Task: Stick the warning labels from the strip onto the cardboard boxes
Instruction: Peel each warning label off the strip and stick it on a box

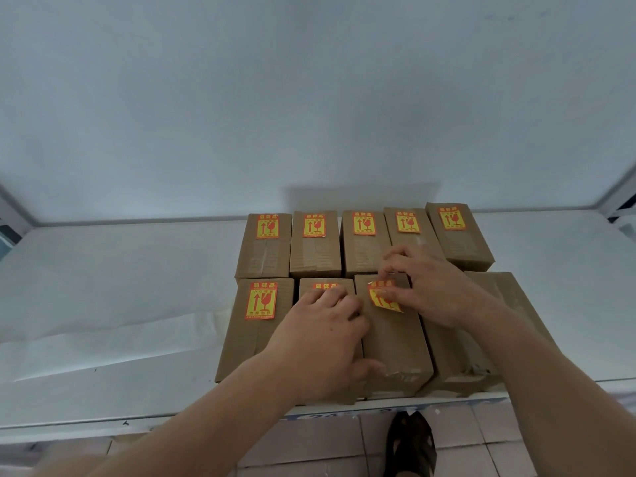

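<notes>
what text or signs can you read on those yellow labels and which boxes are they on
Near-left box label: red Chinese characters above and below, too blurred to quote; an up arrow and a broken-glass sign.
Five far-row labels, e.g.: same design, text too small to read.
Second near box label: mostly hidden under the left hand.
Third near box label: tilted, under the right hand, unreadable.
Rightmost near box: no label visible.

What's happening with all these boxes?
A person is sticking yellow warning labels onto cardboard boxes on a white table. All five back boxes are labelled. In front, the right hand presses a crooked label onto the third box, the left hand rests on the second, and the rightmost box is bare.
</notes>
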